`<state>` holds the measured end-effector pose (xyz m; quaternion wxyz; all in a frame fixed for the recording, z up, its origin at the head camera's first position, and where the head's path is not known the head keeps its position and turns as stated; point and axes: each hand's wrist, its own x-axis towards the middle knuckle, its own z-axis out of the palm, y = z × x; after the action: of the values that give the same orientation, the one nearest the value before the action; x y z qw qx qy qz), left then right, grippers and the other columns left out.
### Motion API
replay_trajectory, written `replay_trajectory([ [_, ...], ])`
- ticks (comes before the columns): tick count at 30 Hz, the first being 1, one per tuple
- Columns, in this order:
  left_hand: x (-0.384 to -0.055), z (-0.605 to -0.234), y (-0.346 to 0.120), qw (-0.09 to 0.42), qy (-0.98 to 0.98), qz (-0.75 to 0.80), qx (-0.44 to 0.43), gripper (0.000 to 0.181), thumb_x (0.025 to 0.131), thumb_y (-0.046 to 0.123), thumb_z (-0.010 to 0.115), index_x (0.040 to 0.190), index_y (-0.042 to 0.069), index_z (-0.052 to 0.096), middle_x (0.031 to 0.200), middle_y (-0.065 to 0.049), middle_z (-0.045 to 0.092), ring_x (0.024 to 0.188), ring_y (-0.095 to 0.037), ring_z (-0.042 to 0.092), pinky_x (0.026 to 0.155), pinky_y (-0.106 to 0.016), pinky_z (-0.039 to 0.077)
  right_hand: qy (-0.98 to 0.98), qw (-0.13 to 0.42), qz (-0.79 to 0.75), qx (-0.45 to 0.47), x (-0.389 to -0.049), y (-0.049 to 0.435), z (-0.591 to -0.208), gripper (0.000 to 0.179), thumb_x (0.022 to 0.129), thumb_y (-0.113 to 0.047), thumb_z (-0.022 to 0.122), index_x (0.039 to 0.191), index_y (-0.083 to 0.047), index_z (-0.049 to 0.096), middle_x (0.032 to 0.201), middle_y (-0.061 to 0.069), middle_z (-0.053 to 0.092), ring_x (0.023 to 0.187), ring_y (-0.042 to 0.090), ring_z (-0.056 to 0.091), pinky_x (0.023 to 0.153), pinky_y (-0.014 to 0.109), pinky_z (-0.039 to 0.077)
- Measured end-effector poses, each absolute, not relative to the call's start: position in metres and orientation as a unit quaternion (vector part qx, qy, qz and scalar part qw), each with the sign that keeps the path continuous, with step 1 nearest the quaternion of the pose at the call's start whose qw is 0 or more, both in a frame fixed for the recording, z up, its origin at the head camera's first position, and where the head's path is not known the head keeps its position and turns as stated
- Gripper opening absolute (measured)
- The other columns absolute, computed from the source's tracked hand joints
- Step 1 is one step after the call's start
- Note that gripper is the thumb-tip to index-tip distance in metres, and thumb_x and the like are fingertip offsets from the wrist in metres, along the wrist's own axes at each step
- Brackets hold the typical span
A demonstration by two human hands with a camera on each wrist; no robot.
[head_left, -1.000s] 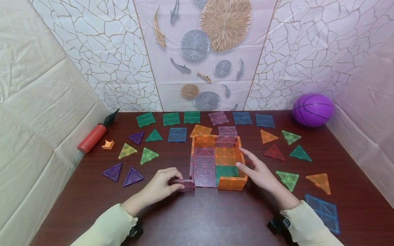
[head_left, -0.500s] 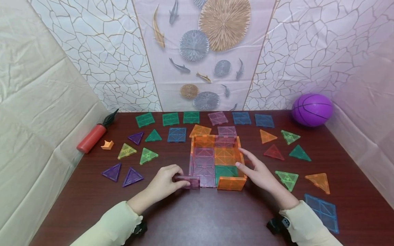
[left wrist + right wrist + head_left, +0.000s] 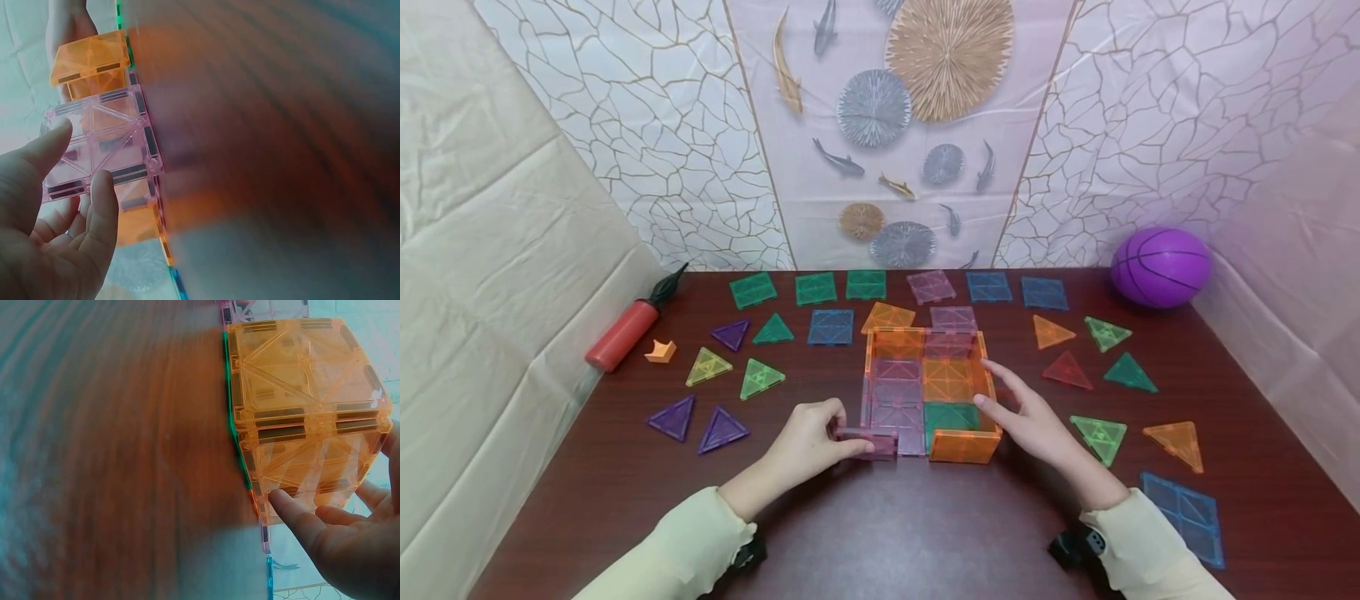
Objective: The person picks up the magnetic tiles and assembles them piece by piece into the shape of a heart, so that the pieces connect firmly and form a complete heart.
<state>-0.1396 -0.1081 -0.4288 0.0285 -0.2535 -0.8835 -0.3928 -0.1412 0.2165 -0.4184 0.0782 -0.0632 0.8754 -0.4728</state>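
My left hand pinches a pink square magnetic tile between thumb and fingers. The tile stands upright at the front left of a low box built from tiles, right at its pink floor tile. Against the orange right-hand wall lie the fingers of my right hand, extended and steadying nothing in a curl. An orange front wall tile stands at the box's front right corner, beside a green floor tile. Orange and pink tiles form the back wall.
Flat square tiles, among them a blue one, lie behind the box. Loose triangles surround it, such as a purple one at left and a red one at right. A red pump and purple ball sit at the far corners.
The left hand has slid the upright pink tile rightward, from beside the box's left front corner to across the front of the pink floor tile. The right hand has stayed in place.
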Motion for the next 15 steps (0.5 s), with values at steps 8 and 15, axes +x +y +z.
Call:
replay_trajectory([
  [8, -0.138, -0.428, -0.098, -0.01, -0.876, -0.42, -0.238, 0.04, 0.073, 0.019, 0.085, 0.083, 0.01, 0.048, 0.067, 0.004, 0.054, 0.054, 0.0, 0.051, 0.054, -0.019, 0.046, 0.876, 0.079, -0.472, -0.058, -0.141, 0.216, -0.42, 0.065, 0.098, -0.036, 0.054, 0.153, -0.016, 0.025, 0.157, 0.018, 0.022, 0.142, 0.042, 0.021, 0.105, 0.067, 0.026],
  [15, -0.139, -0.43, -0.091, -0.03, -0.864, -0.447, -0.231, 0.042, 0.073, 0.02, 0.085, 0.082, 0.01, 0.045, 0.07, 0.002, 0.054, 0.056, -0.002, 0.053, 0.054, -0.02, 0.046, 0.876, 0.081, -0.473, -0.055, -0.142, 0.216, -0.42, 0.066, 0.098, -0.037, 0.055, 0.153, -0.016, 0.024, 0.157, 0.018, 0.022, 0.142, 0.042, 0.022, 0.104, 0.067, 0.027],
])
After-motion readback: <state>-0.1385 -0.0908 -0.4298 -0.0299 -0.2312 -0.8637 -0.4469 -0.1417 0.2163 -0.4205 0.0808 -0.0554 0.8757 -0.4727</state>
